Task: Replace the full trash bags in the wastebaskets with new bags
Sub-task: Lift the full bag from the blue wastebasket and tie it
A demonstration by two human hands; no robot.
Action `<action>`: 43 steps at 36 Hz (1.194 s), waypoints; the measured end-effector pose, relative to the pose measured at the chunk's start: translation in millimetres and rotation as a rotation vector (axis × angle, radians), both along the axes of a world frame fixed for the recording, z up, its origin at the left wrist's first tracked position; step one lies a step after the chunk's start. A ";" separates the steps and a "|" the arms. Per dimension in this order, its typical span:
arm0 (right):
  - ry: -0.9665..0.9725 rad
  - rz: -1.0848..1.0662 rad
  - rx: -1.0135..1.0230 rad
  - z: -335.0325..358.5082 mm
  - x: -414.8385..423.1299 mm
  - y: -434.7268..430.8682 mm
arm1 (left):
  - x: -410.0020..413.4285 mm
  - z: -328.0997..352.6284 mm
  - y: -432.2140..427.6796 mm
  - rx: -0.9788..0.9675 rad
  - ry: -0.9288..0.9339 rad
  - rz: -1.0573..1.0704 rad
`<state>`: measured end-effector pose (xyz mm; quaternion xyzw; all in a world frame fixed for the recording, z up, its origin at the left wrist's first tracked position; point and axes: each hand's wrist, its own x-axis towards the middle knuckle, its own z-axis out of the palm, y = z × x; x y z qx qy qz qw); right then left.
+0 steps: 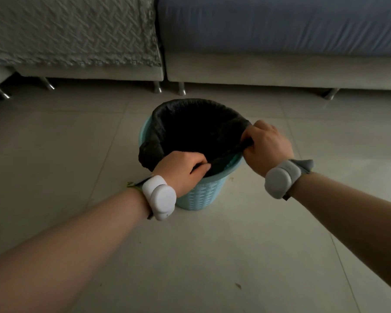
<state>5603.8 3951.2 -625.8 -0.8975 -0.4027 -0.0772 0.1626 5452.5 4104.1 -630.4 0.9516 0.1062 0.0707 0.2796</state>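
So we've got the light blue wastebasket (201,195) sitting on the tiled floor (54,143), just in front of the sofa (257,66). The black trash bag (167,123) is inside it, with its edge folded over the far and left rim. Our left hand (183,169) grips the bag's edge at the near rim. Our right hand (268,144) pinches a bunched bit on the right side (bare blue rim shows between the two). There's a chunky left wristband (159,196) and a matching right wristband (280,179).
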 end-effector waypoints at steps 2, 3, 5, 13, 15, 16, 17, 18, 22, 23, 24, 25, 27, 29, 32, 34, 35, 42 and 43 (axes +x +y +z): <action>0.081 -0.052 0.092 -1.2 5.6 -5.4 | 2.7 4.9 -0.8 -0.019 0.079 -0.033; 0.131 -0.053 0.149 -1.1 6.8 -6.9 | 4.6 7.0 -1.3 -0.030 0.120 -0.054; 0.245 -0.043 0.248 0.1 8.9 -7.9 | 9.6 10.2 -1.6 -0.056 0.175 -0.088; 0.914 -0.376 0.694 -3.1 23.8 0.7 | 27.3 14.9 15.9 0.044 -0.159 0.187; 0.960 -0.416 0.631 -7.5 27.1 8.4 | 27.8 15.6 32.3 0.147 -0.187 0.269; 0.977 -0.412 0.584 -9.0 28.8 11.9 | 27.3 15.3 40.0 0.194 -0.161 0.324; 0.993 -0.402 0.541 -11.9 30.7 17.5 | 24.7 15.3 48.9 0.230 -0.109 0.396; 0.996 -0.403 0.500 -14.1 31.1 21.6 | 21.0 13.9 56.1 0.258 -0.046 0.462; 0.944 -0.390 0.347 -18.0 37.1 29.1 | 7.2 2.7 72.3 0.228 0.133 0.569; 0.954 -0.389 0.341 -19.0 38.9 31.5 | 3.6 1.1 75.6 0.179 0.167 0.573; 0.957 -0.394 0.343 -19.3 39.5 29.6 | 2.5 -1.0 76.2 0.119 0.202 0.566; 0.951 -0.387 0.348 -20.1 39.9 30.3 | -0.2 -1.7 79.0 0.075 0.225 0.567; 0.896 -0.366 0.344 -21.0 39.7 27.6 | -4.0 -3.7 82.4 0.050 0.235 0.570; 0.843 -0.342 0.330 -20.2 39.1 21.6 | -6.4 -3.8 84.0 0.074 0.234 0.572; 0.781 -0.313 0.313 -19.0 38.2 13.6 | -8.0 -2.1 87.9 0.105 0.281 0.564; 0.695 -0.309 0.289 -18.1 37.1 10.3 | -9.1 0.5 90.7 0.120 0.343 0.535; 0.643 -0.307 0.267 -16.5 37.0 9.3 | -9.4 1.9 92.6 0.123 0.373 0.513; 0.298 -0.245 0.293 -8.6 38.6 12.9 | -8.6 -3.3 96.4 0.224 0.256 0.512; 0.271 -0.196 0.325 -9.8 37.2 14.3 | -9.1 -5.8 97.9 0.216 0.228 0.523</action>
